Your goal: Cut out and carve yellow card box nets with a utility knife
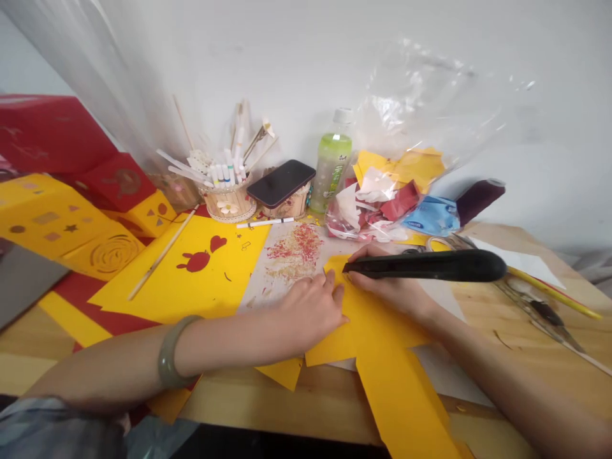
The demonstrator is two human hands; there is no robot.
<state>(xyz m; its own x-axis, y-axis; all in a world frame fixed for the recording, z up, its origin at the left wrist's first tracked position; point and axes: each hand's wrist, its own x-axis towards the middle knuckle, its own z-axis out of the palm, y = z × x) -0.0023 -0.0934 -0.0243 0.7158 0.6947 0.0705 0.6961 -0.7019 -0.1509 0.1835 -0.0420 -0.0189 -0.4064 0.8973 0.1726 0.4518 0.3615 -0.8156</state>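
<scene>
My right hand is closed around a black utility knife, whose handle stretches to the right above the wrist. The knife's front end is down at a folded piece of yellow cardstock. My left hand, fingers curled, presses on the left part of that cardstock, just left of the knife. One long strip of the cardstock hangs over the table's front edge. Beneath it lies a whitish work sheet with red and gold smudges. The blade tip is too small to make out.
On the left lie a yellow sheet with red cutouts, a thin wooden stick and folded red and yellow card. Behind are a marker holder, a phone, a green bottle and a scrap bag. Tools and a yellow pencil lie right.
</scene>
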